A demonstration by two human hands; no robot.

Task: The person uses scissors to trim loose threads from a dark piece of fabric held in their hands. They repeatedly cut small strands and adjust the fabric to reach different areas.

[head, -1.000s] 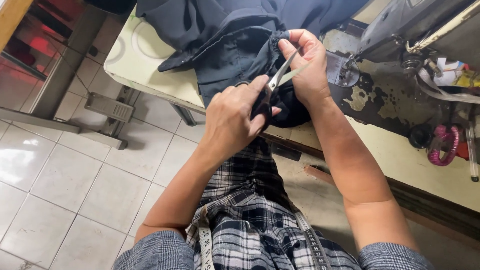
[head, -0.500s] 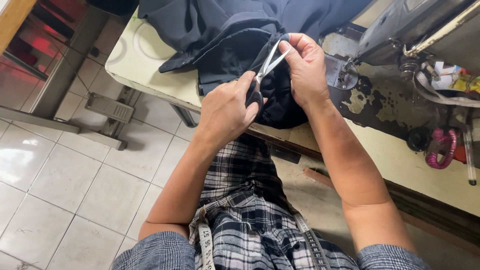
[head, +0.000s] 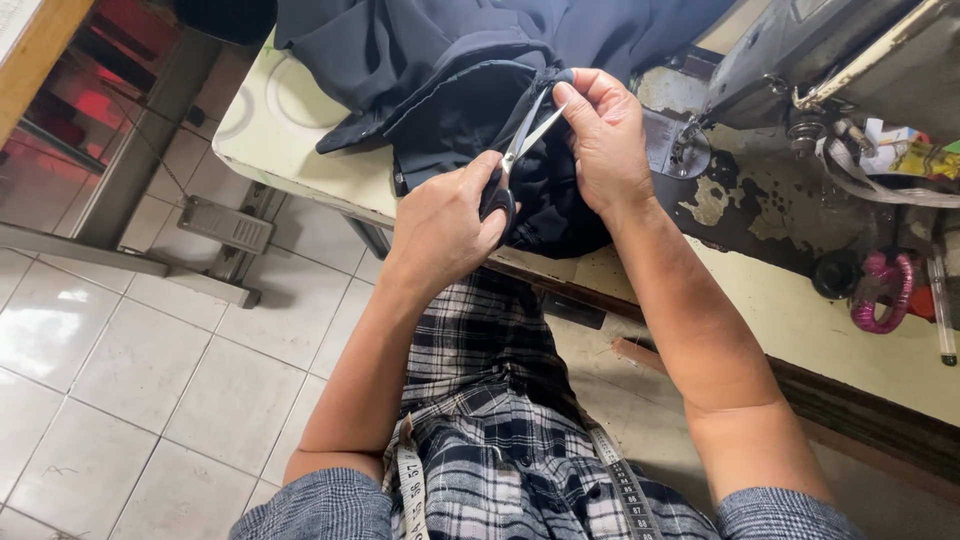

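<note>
I see my left hand (head: 445,225) wrapped around the handles of the scissors (head: 520,160). The blades point up and to the right, toward my right hand (head: 605,140). My right hand pinches a fold of the dark cloth (head: 440,60) right at the blade tips. The cloth lies on the pale surface (head: 300,150), spread away from me. Both hands are close together, and the scissors' long line runs between them.
</note>
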